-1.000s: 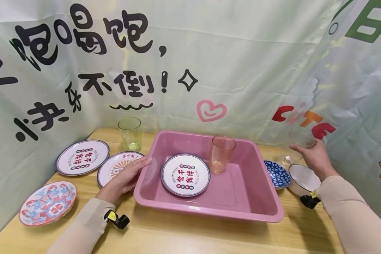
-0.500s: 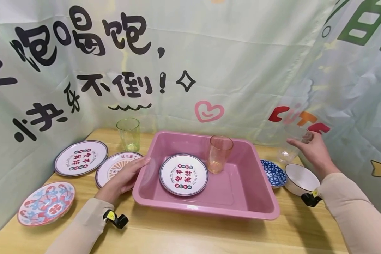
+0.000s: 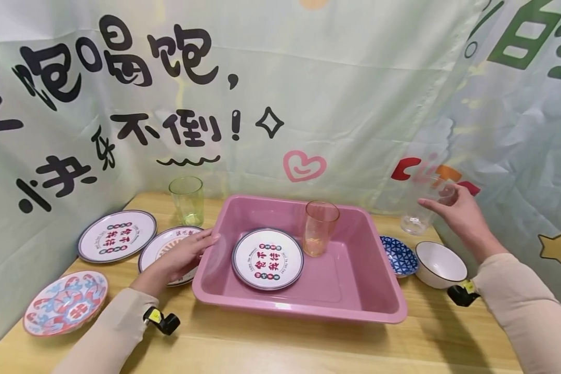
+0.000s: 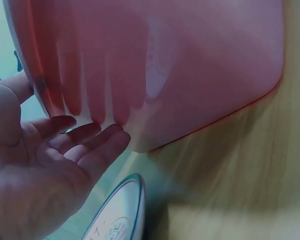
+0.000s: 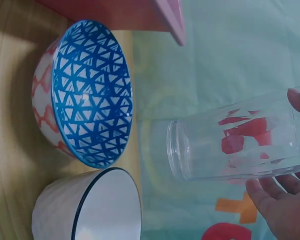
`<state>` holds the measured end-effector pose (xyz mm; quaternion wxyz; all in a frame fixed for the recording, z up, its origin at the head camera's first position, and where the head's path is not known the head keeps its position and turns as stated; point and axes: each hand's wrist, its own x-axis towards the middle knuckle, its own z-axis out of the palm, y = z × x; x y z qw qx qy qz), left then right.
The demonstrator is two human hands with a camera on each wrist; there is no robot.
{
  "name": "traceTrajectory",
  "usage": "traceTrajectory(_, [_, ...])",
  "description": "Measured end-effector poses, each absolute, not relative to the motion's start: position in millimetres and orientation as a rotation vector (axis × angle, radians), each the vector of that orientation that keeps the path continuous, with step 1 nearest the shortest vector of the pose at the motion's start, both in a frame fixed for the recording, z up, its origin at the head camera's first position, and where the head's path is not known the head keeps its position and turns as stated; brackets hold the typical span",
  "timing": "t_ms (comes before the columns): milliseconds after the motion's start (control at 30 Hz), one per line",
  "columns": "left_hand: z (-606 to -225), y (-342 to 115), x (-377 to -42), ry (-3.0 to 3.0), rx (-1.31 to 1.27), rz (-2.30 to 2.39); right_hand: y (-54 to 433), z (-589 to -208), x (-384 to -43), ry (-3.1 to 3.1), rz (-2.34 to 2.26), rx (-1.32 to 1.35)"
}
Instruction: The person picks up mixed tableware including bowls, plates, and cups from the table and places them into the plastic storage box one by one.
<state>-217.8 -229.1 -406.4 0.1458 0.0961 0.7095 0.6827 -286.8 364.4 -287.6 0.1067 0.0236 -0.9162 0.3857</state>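
Plate (image 3: 268, 258), tumbler (image 3: 320, 231) in basin (image 3: 299, 310), bowls (image 3: 441, 264) right

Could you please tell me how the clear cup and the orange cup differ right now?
The clear cup is colourless, while the orange cup is tinted. The right hand grips the clear cup outside the pink basin; the orange cup sits inside it, unheld. Both are see-through.

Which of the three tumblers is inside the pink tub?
The amber tumbler, the only one in the pink tub. The green tumbler stands on the table; the clear tumbler is in the right hand's grip.
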Motion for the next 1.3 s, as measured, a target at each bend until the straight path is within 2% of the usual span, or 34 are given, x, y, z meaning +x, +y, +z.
traceTrajectory(300, [-395, -234, -223, 2.166, 0.360, 1.843, 355, -279, -279, -2.727, 1.150, 0.138])
traceTrajectory(733, [-355, -235, -223, 2.453, 0.395, 1.618, 334, -265, -271, -2.763, 1.114, 0.158])
traceTrajectory(1300, [-291, -193, -233, 2.645, 0.446, 1.490, 301, -241, -264, -2.736, 1.138, 0.224])
